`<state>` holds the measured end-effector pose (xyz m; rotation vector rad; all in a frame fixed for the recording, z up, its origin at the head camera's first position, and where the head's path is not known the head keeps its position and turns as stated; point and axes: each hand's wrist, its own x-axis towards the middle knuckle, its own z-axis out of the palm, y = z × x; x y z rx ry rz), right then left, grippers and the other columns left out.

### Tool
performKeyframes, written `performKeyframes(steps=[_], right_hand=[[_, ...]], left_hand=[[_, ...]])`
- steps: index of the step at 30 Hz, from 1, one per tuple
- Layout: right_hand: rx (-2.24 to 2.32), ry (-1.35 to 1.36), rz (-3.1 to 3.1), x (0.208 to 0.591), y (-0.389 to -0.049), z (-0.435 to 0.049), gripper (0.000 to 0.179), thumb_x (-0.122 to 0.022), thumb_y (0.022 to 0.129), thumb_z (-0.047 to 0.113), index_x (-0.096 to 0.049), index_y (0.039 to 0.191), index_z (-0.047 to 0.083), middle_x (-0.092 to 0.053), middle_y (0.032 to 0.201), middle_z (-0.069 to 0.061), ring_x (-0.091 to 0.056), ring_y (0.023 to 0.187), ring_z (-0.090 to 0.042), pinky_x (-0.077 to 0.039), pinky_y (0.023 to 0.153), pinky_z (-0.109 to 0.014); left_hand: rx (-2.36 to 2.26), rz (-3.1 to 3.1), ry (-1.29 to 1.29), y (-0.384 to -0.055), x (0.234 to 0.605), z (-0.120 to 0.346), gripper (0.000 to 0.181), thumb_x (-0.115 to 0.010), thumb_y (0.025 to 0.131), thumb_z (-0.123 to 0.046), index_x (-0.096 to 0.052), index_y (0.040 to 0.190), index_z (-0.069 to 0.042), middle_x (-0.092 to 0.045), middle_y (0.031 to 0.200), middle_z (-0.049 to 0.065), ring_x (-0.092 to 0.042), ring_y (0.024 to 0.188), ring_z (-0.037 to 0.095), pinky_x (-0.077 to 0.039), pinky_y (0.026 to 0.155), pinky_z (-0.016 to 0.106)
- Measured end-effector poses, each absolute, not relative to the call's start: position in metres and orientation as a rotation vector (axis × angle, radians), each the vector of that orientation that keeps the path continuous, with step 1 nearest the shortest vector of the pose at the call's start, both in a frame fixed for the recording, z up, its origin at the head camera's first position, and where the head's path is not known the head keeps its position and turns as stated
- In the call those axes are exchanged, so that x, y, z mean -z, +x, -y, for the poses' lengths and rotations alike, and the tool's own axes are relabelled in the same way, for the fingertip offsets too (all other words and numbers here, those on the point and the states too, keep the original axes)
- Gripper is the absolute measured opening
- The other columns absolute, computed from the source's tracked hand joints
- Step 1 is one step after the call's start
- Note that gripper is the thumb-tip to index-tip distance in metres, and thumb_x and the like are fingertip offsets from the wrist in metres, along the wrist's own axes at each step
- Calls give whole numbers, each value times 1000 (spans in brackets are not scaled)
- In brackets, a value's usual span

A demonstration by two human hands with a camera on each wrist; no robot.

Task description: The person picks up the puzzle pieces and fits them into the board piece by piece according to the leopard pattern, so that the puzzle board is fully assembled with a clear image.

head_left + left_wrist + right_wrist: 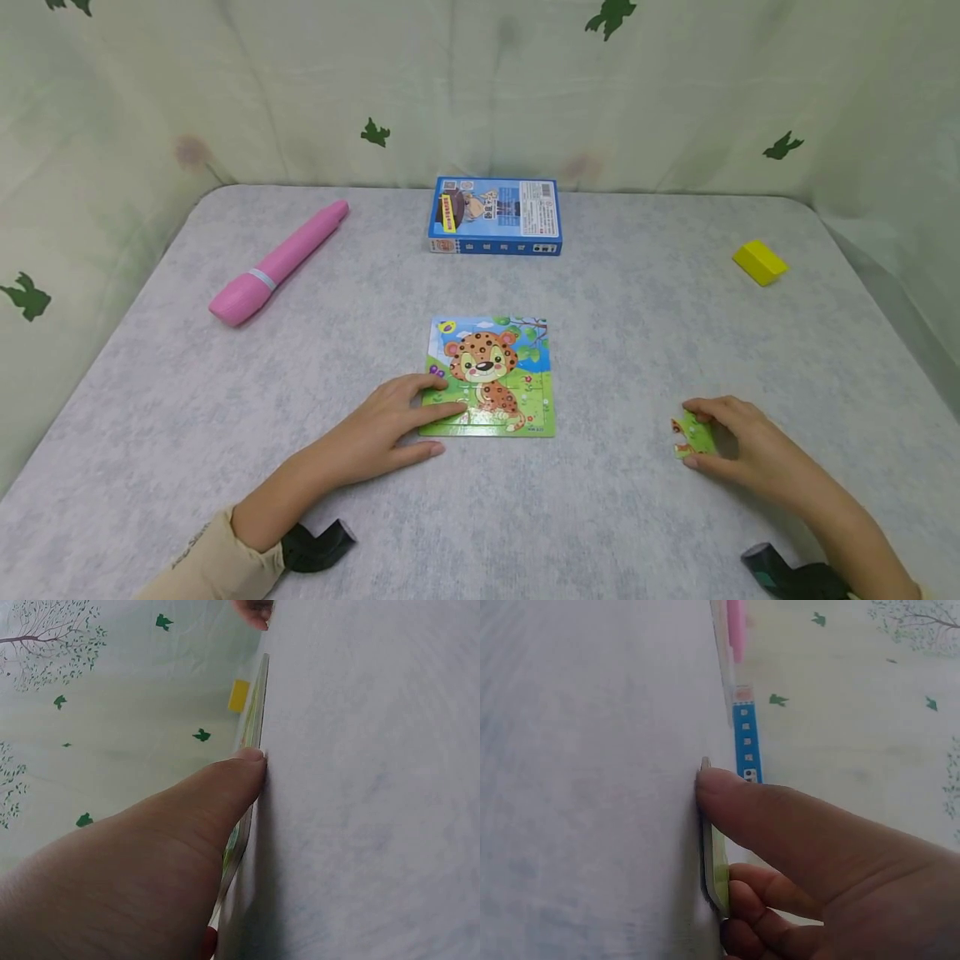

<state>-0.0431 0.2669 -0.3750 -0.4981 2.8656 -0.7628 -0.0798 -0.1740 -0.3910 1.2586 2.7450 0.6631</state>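
Note:
A square jigsaw puzzle [495, 375] with a cartoon leopard on grass lies flat near the middle of the table, thin seams running across it. My left hand [382, 429] rests at its lower left, index and middle fingers spread over the picture and the thumb by the near edge. In the left wrist view the thumb [217, 787] lies along the puzzle's rim. Off to the right, my right hand [750, 446] pinches a small green puzzle piece [699, 435] with brown marks between thumb and fingers. The right wrist view shows that piece [718, 862] edge-on, low at the tabletop.
Behind the puzzle lies a blue box [495, 217] near the table's back edge. A pink microphone-shaped object [281, 262] lies at the back left. A yellow block [761, 262] sits at the back right. Pale curtains [510, 92] with green bird shapes hang around the grey table [600, 517].

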Motion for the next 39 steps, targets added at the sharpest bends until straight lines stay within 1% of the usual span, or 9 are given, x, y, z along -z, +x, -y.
performKeyframes(steps=[5, 7, 14, 17, 22, 26, 29, 33, 39], right_hand=[[787, -522, -2909, 378, -43, -264, 57, -77, 70, 27, -52, 114, 1, -50, 104, -8, -50, 89, -20, -44, 73, -32], [794, -551, -2938, 379, -43, -262, 56, -79, 69, 25, -52, 112, 1, -50, 103, -8, -51, 88, -19, -45, 72, -29], [736, -643, -3059, 380, -42, -256, 55, -81, 65, 25, -56, 108, 2, -55, 97, -3, -50, 83, -15, -43, 69, -32], [753, -675, -3084, 376, -41, -250, 56, -82, 63, 24, -56, 108, 3, -55, 96, -1, -48, 83, -13, -43, 68, -29], [838, -835, -3097, 362, -43, -232, 59, -83, 60, 17, -55, 111, 3, -54, 97, 3, -46, 84, -9, -43, 67, -23], [939, -951, -3056, 354, -49, -209, 60, -82, 61, 15, -54, 112, 3, -53, 99, 4, -46, 87, -8, -43, 69, -24], [1014, -998, -3002, 353, -55, -188, 58, -81, 63, 17, -54, 112, 3, -52, 98, 5, -45, 88, -8, -44, 69, -27], [1061, -1002, -2921, 356, -64, -160, 57, -79, 67, 22, -54, 115, 3, -52, 99, 4, -46, 89, -11, -45, 72, -30], [975, -910, -2867, 369, -76, -126, 56, -75, 72, 31, -55, 118, 5, -55, 105, -1, -48, 95, -14, -45, 76, -32]], left_hand=[[-664, -2742, 1256, -80, 391, 174, 47, -55, 87, -43, -46, 132, -31, -35, 136, 4, -28, 125, 23, -26, 97, 47], [-666, -2741, 1257, -80, 390, 174, 47, -55, 87, -43, -47, 132, -31, -35, 136, 4, -28, 125, 23, -25, 97, 47], [-661, -2743, 1251, -79, 389, 174, 47, -55, 87, -42, -47, 132, -31, -35, 136, 5, -28, 125, 23, -26, 97, 47], [-656, -2747, 1247, -78, 389, 172, 47, -56, 87, -42, -48, 131, -30, -35, 135, 5, -29, 125, 23, -27, 98, 45], [-646, -2789, 1286, -76, 387, 166, 45, -59, 86, -38, -53, 127, -21, -39, 131, 8, -34, 121, 22, -31, 97, 40], [-617, -2791, 1332, -74, 385, 158, 46, -58, 86, -36, -53, 123, -9, -41, 129, 7, -35, 121, 21, -29, 99, 35], [-571, -2776, 1333, -72, 382, 153, 47, -57, 86, -37, -52, 121, -5, -42, 130, 5, -34, 123, 19, -26, 102, 32], [-493, -2778, 1312, -72, 379, 147, 51, -58, 85, -40, -50, 123, -7, -45, 126, 3, -36, 120, 18, -27, 101, 31], [-303, -2776, 1321, -73, 374, 138, 61, -54, 85, -47, -41, 135, -16, -47, 122, 5, -42, 113, 23, -35, 94, 39]])
